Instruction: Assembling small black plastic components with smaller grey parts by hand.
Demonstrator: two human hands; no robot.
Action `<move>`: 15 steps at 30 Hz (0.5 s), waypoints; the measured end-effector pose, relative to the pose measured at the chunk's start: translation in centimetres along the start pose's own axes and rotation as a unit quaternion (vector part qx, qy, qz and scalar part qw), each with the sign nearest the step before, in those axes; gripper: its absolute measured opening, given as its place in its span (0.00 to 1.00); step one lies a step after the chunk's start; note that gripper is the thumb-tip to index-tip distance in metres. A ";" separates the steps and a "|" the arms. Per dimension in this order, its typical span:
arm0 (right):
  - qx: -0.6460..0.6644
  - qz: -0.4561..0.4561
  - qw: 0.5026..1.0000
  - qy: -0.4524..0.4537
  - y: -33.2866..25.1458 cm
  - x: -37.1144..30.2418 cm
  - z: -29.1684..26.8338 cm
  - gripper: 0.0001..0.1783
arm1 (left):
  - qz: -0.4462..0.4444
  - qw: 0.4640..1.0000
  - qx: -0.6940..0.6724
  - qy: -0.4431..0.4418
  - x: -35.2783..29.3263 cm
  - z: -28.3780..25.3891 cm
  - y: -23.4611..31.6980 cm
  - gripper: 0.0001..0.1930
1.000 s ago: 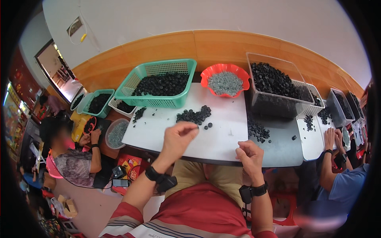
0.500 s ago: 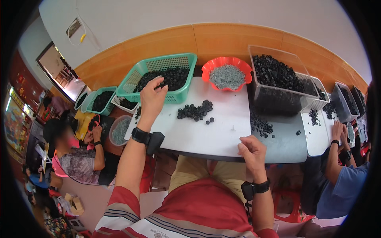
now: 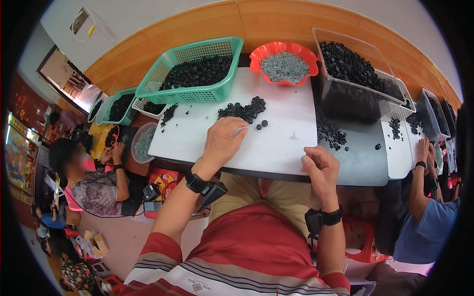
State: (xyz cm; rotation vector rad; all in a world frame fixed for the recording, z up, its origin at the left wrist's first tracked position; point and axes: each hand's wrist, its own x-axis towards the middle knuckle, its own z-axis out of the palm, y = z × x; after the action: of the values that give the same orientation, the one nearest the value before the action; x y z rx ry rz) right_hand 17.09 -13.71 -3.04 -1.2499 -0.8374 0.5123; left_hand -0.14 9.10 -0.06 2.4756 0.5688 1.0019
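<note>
My left hand (image 3: 224, 143) is over the white board (image 3: 269, 155), at the near side of a pile of small black round parts (image 3: 251, 109). Its thumb and fingers are pinched together; whatever is between them is too small to make out. By the board's front right edge, my right hand (image 3: 321, 167) is curled with the thumb against the fingers, and its contents are hidden. Two loose black parts (image 3: 261, 125) lie just right of the pile. Farther right on the board is a tiny grey piece (image 3: 294, 136).
Behind the board stand a green basket (image 3: 212, 92) of black parts, a red wavy-rimmed bowl (image 3: 316, 66) of small grey pieces and a clear bin (image 3: 345, 98) of black parts. People sit left (image 3: 98, 192) and right (image 3: 434, 227). A round tub (image 3: 143, 143) stands at left.
My left hand has come from the green basket back toward me, down to the pile on the board. The right hand has hardly moved. The whole view has tilted slightly.
</note>
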 end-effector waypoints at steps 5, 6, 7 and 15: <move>-0.007 0.007 1.000 0.009 -0.2 -0.1 0.1 0.09 | 0.017 0.999 0.008 -0.041 -0.1 1.6 1.0 0.10; -0.010 0.008 1.000 0.010 -0.3 -0.1 0.1 0.09 | 0.032 0.998 0.017 -0.043 0.0 1.9 1.0 0.10; -0.013 0.009 1.000 0.011 -0.3 -0.1 0.1 0.09 | 0.046 0.998 0.025 -0.045 0.1 2.2 1.0 0.10; -0.013 0.008 1.000 0.014 -0.2 0.1 0.3 0.08 | 0.014 0.997 0.030 -0.070 0.3 3.0 1.1 0.08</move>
State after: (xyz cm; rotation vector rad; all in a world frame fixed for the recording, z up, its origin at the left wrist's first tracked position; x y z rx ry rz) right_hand 16.90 -13.51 -2.78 -1.2854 -0.8144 0.4973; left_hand 2.45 7.66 -1.28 2.5875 0.5275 0.8244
